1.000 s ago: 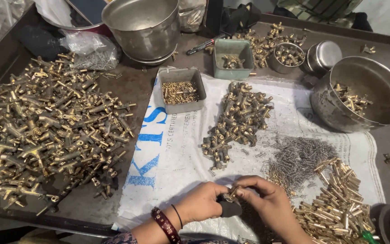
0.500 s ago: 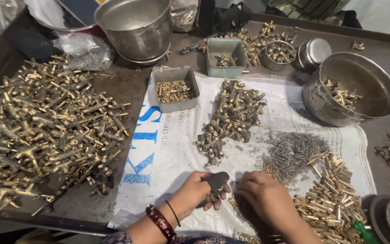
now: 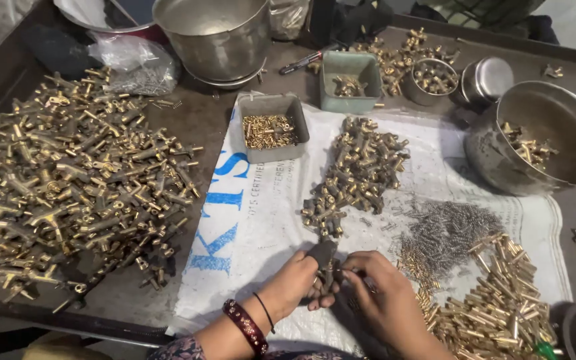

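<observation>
Left hand (image 3: 296,283): grip clenched on a dark block (image 3: 321,253) (bracelet at the wrist).
Right hand (image 3: 383,300): fingertips pinching a small brass part (image 3: 331,273) against the block.
Place: over the white sack (image 3: 255,227) on the bench.

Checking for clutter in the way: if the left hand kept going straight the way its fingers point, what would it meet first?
The left hand points up and right, holding a small dark part. Straight on, it would probably first meet the middle heap of brass fittings; depth is unclear.

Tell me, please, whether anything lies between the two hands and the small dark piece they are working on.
Nothing visible does: the left hand grips the dark piece directly, and the right hand touches it from the other side.
</observation>
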